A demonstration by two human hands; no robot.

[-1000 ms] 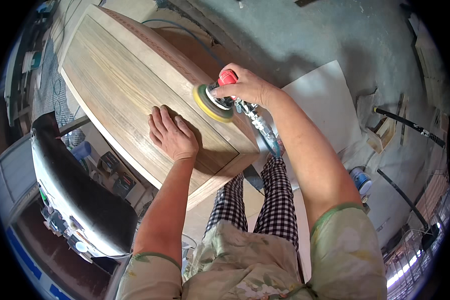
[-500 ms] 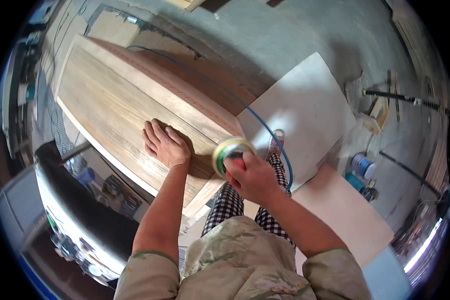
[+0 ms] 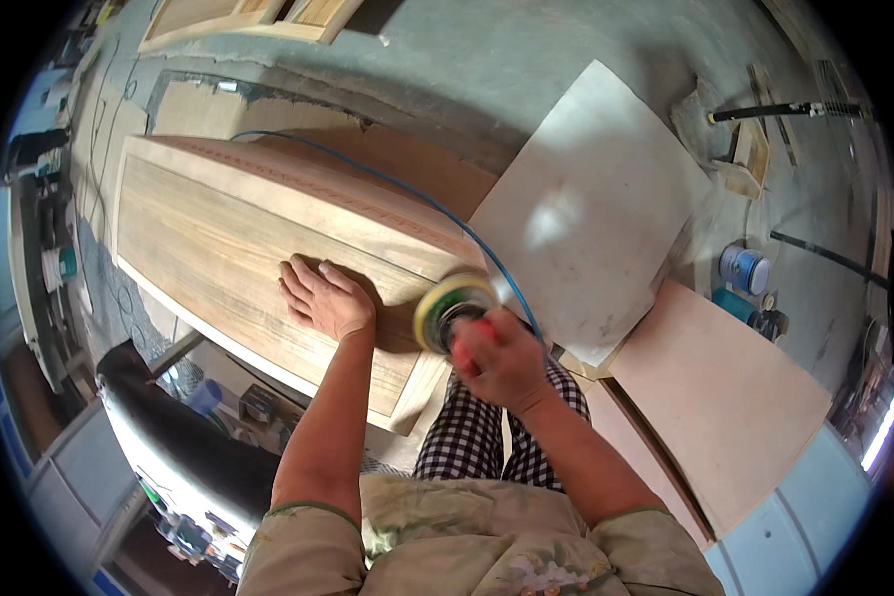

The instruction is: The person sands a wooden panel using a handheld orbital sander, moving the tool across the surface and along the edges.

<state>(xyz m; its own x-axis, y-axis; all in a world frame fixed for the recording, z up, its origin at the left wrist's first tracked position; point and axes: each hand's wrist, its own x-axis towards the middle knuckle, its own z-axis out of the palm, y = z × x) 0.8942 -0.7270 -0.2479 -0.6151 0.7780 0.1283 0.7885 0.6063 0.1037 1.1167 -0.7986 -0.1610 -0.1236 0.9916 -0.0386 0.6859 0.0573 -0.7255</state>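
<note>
A framed wooden panel (image 3: 219,233), like a cabinet door, lies in front of me, its grain running lengthwise. My left hand (image 3: 326,299) rests flat on its middle, fingers stretched out. At the panel's near right end, my right hand (image 3: 502,363) is wrapped round the red grip of a round sander (image 3: 455,306). The sander's yellow and green disc is tilted and blurred by motion over the panel's corner; whether it touches the wood I cannot tell. A blue hose (image 3: 417,191) runs from the far side of the panel toward my right hand.
A whitish sheet (image 3: 596,214) lies on the floor to the right, with a tan board (image 3: 720,407) nearer me. Beyond it stand a white tub (image 3: 744,269) and a small wooden box (image 3: 747,164). A black rounded object (image 3: 184,427) is at lower left, wooden frames (image 3: 238,20) at the far side.
My head view has shifted, bringing the far wooden frames further in. The sander has tilted and moved slightly left over the panel's end. My left hand stays flat on the wood.
</note>
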